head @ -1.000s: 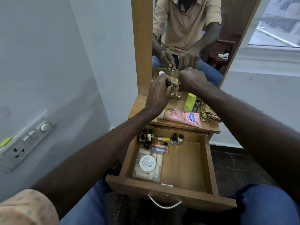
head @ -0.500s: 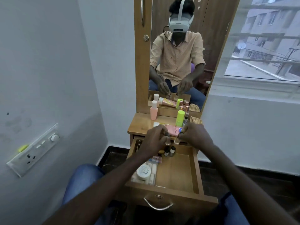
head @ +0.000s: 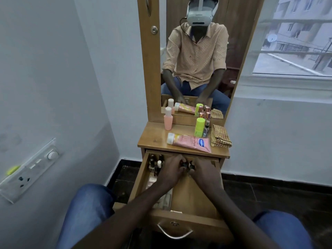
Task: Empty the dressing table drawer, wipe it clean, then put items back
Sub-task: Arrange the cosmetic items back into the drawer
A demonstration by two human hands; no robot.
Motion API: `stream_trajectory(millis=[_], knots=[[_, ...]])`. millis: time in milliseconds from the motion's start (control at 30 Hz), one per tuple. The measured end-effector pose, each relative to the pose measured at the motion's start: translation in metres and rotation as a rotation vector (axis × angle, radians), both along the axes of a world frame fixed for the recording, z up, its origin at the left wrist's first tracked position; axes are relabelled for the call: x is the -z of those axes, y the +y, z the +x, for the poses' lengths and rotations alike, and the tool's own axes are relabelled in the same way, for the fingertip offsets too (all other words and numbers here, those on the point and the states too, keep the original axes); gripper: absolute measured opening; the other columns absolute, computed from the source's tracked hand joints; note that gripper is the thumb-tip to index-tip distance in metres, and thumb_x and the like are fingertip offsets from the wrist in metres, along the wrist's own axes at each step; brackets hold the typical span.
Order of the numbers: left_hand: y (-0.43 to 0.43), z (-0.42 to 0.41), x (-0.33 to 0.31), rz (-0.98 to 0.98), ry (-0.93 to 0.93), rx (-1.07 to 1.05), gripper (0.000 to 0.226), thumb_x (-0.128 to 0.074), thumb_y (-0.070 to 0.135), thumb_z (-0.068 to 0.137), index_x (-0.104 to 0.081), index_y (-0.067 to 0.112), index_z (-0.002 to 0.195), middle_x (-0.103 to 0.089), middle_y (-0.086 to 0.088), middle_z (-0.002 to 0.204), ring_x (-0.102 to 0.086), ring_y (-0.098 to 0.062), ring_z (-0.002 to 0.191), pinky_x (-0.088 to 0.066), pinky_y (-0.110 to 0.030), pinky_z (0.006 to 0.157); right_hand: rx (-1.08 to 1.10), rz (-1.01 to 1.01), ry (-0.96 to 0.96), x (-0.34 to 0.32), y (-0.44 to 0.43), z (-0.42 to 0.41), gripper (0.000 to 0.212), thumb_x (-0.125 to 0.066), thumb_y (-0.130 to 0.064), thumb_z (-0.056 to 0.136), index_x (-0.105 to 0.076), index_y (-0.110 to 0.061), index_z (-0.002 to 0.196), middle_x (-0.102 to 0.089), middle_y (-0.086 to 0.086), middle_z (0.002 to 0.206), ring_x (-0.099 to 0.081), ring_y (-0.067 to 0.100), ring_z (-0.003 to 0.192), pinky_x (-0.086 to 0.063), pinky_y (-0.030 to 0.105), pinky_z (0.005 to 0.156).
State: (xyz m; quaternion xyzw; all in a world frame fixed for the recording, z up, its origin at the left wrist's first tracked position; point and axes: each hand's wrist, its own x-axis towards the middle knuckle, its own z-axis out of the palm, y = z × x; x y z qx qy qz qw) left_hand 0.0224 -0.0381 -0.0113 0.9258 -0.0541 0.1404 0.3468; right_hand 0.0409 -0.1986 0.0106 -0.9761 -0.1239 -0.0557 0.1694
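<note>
Here are a pink tube [head: 190,142], peach bottle [head: 168,121], lime-green bottle [head: 199,127] and yellow-brown checked cloth [head: 220,136]

The left hand [head: 170,170] and the right hand [head: 203,172] came down from the wooden tabletop [head: 156,139]. Now they hold the small dark-capped bottles [head: 185,165] inside the open wooden drawer [head: 195,198].

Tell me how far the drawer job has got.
Partly emptied: pink bottle, green container and pink tube sit on the tabletop. In hand: left hand and right hand pinch dark-capped bottles inside the open drawer. Left: more little bottles in its back-left corner; wiping not begun, the checked cloth lies folded on top.
</note>
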Motion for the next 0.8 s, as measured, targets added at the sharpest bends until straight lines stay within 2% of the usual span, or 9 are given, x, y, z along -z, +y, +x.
stream_trajectory(millis=[133,400,533,667,733,800], knots=[[-0.004,0.0,0.005,0.037,0.007,-0.004,0.03,-0.074,0.009,0.087,-0.066,0.022,0.113,-0.067,0.005,0.116,-0.06,-0.009,0.109,-0.052,-0.028,0.089,-0.009,0.045,-0.017,0.014,0.0,-0.001,0.018,-0.075,-0.034,0.09,-0.069,-0.025,0.105,-0.071,-0.007,0.101,-0.066,0.01,0.08,-0.054,0.024,0.064],[-0.007,-0.002,0.004,0.069,0.005,-0.003,0.031,-0.072,0.01,0.09,-0.066,0.019,0.119,-0.066,-0.001,0.125,-0.061,-0.015,0.115,-0.053,-0.032,0.092,-0.013,0.076,-0.061,0.013,0.001,-0.004,0.019,-0.074,-0.031,0.092,-0.069,-0.026,0.11,-0.071,-0.006,0.104,-0.068,0.011,0.085,-0.058,0.026,0.069],[-0.008,-0.006,0.0,0.082,-0.002,0.009,0.035,-0.071,0.007,0.091,-0.064,0.016,0.124,-0.064,-0.003,0.13,-0.059,-0.016,0.119,-0.049,-0.026,0.093,-0.012,0.084,-0.073,0.012,-0.003,-0.008,0.017,-0.074,-0.031,0.092,-0.069,-0.027,0.108,-0.073,-0.007,0.104,-0.068,0.008,0.083,-0.052,0.021,0.065],[-0.004,-0.01,-0.002,0.06,-0.016,0.009,0.037,-0.071,0.003,0.09,-0.064,0.016,0.124,-0.063,-0.003,0.128,-0.061,-0.014,0.114,-0.046,-0.011,0.085,-0.018,0.092,-0.164,-0.005,-0.007,-0.017,0.018,-0.072,-0.029,0.095,-0.071,-0.022,0.112,-0.074,-0.003,0.103,-0.065,0.01,0.082,-0.045,0.02,0.063],[0.001,-0.012,-0.006,0.026,-0.04,0.006,0.034,-0.068,0.0,0.089,-0.064,0.017,0.118,-0.064,-0.002,0.122,-0.063,-0.012,0.104,-0.056,-0.022,0.082,-0.019,0.135,-0.245,-0.024,-0.009,-0.016,0.014,-0.068,-0.026,0.098,-0.071,-0.018,0.109,-0.073,0.0,0.099,-0.06,0.01,0.077,-0.045,0.023,0.061],[0.006,-0.015,-0.01,-0.034,-0.054,-0.002,0.03,-0.066,0.0,0.09,-0.063,0.02,0.112,-0.061,0.002,0.115,-0.063,-0.006,0.094,-0.06,-0.03,0.074,0.008,0.214,-0.335,-0.047,-0.014,-0.005,0.011,-0.066,-0.022,0.099,-0.07,-0.016,0.107,-0.072,0.003,0.096,-0.059,0.012,0.075,-0.047,0.026,0.059]])
